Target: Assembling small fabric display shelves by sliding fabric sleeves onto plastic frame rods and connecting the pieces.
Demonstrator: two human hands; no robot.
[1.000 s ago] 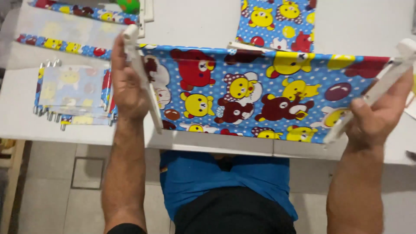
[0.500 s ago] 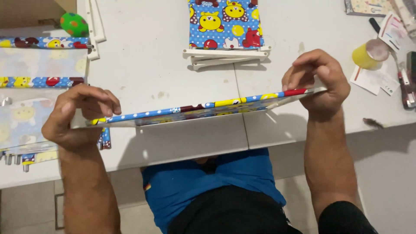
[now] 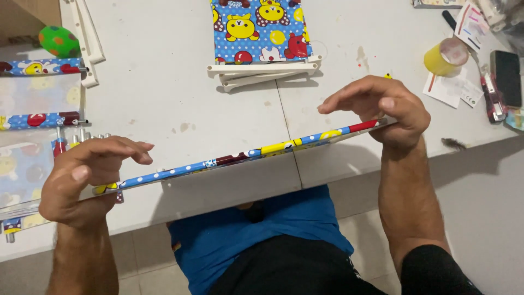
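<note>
A long flat panel covered in blue cartoon-print fabric is held edge-on above the front of the white table, sloping up to the right. My left hand grips its left end, thumb below and fingers stretched over the top. My right hand grips its right end the same way. Only the panel's thin edge shows.
A folded white frame with the same fabric lies at the back centre. More fabric pieces with metal pins sit at the left, by a green ball. A yellow tape roll, papers and a dark phone lie at the right.
One second ago the panel faced me with its printed side showing. It has since been tipped flat, edge-on, and both hands now lie over its ends, lower and closer to the table.
</note>
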